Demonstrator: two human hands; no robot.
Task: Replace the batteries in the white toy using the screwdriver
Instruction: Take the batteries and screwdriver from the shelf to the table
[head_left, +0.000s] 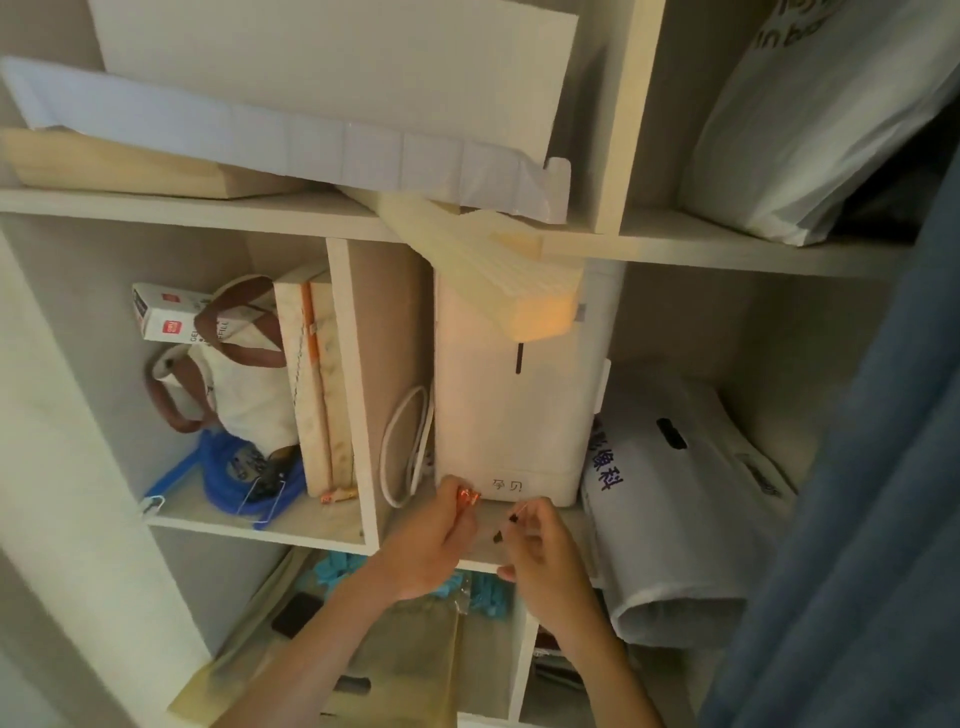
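Both hands reach to a shelf edge (483, 558) in front of a white box-shaped device (509, 415) with two printed characters low on its front. My left hand (436, 540) pinches a small shiny orange object (467, 496) at its fingertips, close to the device's lower left corner. My right hand (543, 556) pinches a thin pale rod with a dark tip (515, 514); whether it is the screwdriver I cannot tell. A small dark piece (497, 537) lies on the shelf between the hands. No toy is recognisable.
A white cable loop (400, 447) hangs left of the device. The left cubby holds a white tote bag (234, 384), blue tubing (228, 473) and flat boxes (317, 384). A white plastic bag (675, 493) lies at right. A cardboard piece (519, 280) juts out overhead. Blue fabric (857, 519) fills the right edge.
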